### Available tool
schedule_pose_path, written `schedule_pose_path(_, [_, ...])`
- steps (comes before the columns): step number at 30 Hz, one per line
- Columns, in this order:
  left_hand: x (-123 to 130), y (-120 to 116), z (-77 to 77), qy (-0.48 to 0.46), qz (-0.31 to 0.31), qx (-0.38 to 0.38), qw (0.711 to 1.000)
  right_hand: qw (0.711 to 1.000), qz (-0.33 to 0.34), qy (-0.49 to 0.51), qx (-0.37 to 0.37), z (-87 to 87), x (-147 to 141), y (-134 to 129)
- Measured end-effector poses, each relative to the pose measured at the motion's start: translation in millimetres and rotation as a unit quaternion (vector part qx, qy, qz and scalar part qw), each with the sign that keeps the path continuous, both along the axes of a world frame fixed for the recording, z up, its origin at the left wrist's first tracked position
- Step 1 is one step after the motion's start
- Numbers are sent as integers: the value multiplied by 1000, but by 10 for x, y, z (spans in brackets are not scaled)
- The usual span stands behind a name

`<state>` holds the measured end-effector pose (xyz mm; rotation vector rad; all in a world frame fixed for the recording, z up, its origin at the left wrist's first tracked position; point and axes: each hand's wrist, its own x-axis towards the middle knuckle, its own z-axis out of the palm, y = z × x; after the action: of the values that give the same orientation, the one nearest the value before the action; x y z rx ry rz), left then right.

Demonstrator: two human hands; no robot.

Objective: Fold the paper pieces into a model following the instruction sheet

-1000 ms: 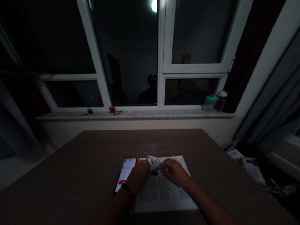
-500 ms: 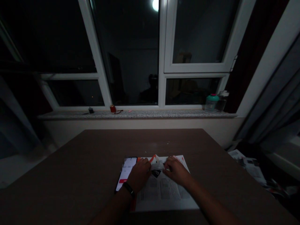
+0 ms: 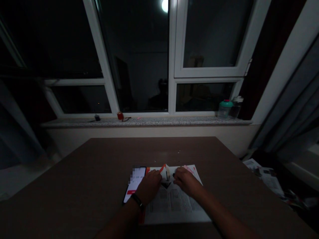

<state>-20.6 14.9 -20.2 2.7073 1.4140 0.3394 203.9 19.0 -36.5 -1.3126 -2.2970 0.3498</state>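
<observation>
My left hand [image 3: 151, 182], with a dark band on its wrist, is closed on the left side of a small packet [image 3: 165, 173]. The packet has an orange edge, whitish sides and a black patch at its lower end. It stands partly raised, with a pale beige strip showing inside. Just to its right, my right hand [image 3: 183, 177] is closed, with a small dark thing [image 3: 173, 175] at its fingertips, too small to name. Both hands are over a printed paper sheet or booklet [image 3: 174, 212] with an orange left edge.
A phone [image 3: 134, 181] with a lit timer screen lies left of the paper, partly behind my left hand. Small white bits lie on the brown table [image 3: 112, 156] beyond it. On the windowsill [image 3: 159, 122] stand a red jar [image 3: 120, 115] and a green-lidded bottle [image 3: 225, 109].
The greyish, see-through material between my hands no longer shows there. My right fingers have come slightly away from the packet, and the pale strip inside it is now visible.
</observation>
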Motion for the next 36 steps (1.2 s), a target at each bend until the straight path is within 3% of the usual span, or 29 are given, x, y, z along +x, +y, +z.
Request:
schedule_pose_path(8, [12, -39, 84, -3, -22, -19, 1000, 998, 65, -11, 12, 40, 20, -22])
schedule_pose_path(15, [-7, -39, 61, -17, -43, -14, 999, 993, 121, 18, 8, 68, 34, -32])
schedule_pose_path(22, [22, -36, 120, 6, -51, -27, 998, 997, 73, 13, 0, 81, 33, -56])
schedule_pose_path(29, [51, -84, 170, 0, -76, -22, 997, 992, 122, 28, -11, 116, 66, -87])
schedule_pose_path(36, [55, -109, 178, 4, -72, -22, 997, 991, 129, 21, -2, 105, 93, -84])
